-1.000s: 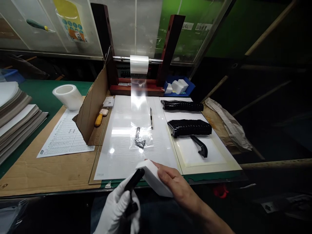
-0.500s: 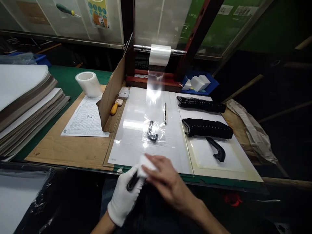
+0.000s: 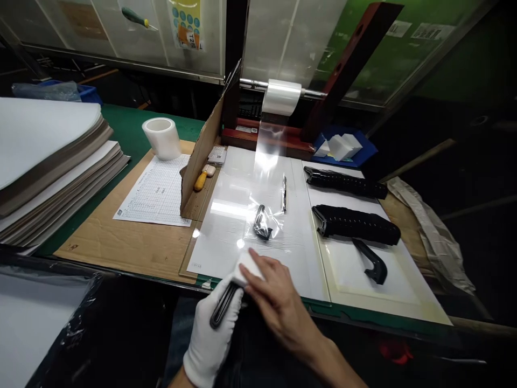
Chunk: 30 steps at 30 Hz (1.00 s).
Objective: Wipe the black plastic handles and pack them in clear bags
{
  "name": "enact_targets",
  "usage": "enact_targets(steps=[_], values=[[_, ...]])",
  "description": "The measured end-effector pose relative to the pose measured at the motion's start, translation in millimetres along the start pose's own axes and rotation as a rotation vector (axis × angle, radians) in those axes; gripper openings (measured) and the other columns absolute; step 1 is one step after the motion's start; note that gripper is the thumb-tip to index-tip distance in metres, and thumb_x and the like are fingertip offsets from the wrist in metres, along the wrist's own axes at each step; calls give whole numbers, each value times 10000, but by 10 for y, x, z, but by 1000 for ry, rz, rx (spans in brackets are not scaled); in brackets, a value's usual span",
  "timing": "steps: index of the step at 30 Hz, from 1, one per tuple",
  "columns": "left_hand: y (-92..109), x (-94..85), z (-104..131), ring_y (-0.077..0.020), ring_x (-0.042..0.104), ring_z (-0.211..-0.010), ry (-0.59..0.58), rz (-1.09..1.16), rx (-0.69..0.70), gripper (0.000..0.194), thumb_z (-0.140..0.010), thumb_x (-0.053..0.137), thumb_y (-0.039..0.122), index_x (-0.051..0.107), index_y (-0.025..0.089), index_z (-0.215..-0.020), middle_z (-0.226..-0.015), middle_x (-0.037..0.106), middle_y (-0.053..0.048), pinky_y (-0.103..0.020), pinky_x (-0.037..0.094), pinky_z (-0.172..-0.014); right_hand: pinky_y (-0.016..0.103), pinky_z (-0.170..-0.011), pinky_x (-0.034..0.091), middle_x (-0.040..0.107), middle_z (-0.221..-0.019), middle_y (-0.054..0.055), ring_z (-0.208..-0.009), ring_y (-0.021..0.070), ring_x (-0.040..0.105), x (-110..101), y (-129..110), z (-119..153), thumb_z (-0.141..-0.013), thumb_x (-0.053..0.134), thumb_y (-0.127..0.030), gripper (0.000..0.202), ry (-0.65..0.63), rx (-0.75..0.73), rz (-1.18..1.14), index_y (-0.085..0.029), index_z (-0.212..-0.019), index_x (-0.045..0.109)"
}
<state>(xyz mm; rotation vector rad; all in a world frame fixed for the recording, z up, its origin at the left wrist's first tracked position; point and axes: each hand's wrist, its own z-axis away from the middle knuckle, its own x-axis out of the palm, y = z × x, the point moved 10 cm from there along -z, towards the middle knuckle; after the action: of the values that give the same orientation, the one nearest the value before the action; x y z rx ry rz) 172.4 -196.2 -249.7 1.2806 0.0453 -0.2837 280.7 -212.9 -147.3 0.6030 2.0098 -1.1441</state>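
Observation:
My left hand [image 3: 212,328], in a white glove, is wrapped round a black curved part [image 3: 223,306] below the table's front edge. Bare, my right hand [image 3: 278,302] grips a white block [image 3: 247,268] against the upper end of that part, which is hidden beneath it. Beyond my hands, a similar black part [image 3: 262,223] lies on clear film on the white sheet [image 3: 218,242]. A knife [image 3: 285,194] is to its right. Another black handle [image 3: 374,261] rests at the right, in front of two stacks of black parts [image 3: 355,223].
A film roll [image 3: 283,97] hangs on a bar at the back, with its film drawn forward. White blocks fill a blue bin [image 3: 365,153]. At left are a cardboard divider [image 3: 205,145], a white roll [image 3: 161,140], a printed sheet [image 3: 155,191] and stacked boards [image 3: 52,178].
The view has shifted, so the table things appear farther right. More of the held black part shows in my left hand, and the white block has tilted slightly.

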Motion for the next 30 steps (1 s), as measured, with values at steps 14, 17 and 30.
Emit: enact_targets(steps=[14, 17, 30], values=[[106, -268, 56, -247, 693, -1152, 118, 128, 272, 367, -936, 641, 318, 667, 208, -1285, -1247, 730, -73, -265, 552, -998, 553, -1099, 385, 427, -1562, 41, -1351, 275, 414, 159, 350, -270, -1021, 513, -269, 368, 14, 295, -283, -358, -1368, 595], [128, -354, 70, -213, 715, -1108, 170, 88, 223, 335, -924, 659, 357, 699, 227, -1231, -1180, 761, -40, -222, 549, -989, 574, -1147, 325, 452, -1545, 66, -1393, 286, 408, 201, 575, -739, -1001, 566, -387, 348, 30, 384, -386, -330, -1339, 627], [328, -82, -40, -245, 726, -991, 53, 364, -74, 445, -798, 753, 556, 678, 227, -1089, -1060, 767, -32, -303, 610, -865, 397, -931, 521, 742, -958, 44, -1006, 245, 655, -279, 931, 1627, -907, 645, -441, 215, 763, 675, -342, -284, -907, 792]])
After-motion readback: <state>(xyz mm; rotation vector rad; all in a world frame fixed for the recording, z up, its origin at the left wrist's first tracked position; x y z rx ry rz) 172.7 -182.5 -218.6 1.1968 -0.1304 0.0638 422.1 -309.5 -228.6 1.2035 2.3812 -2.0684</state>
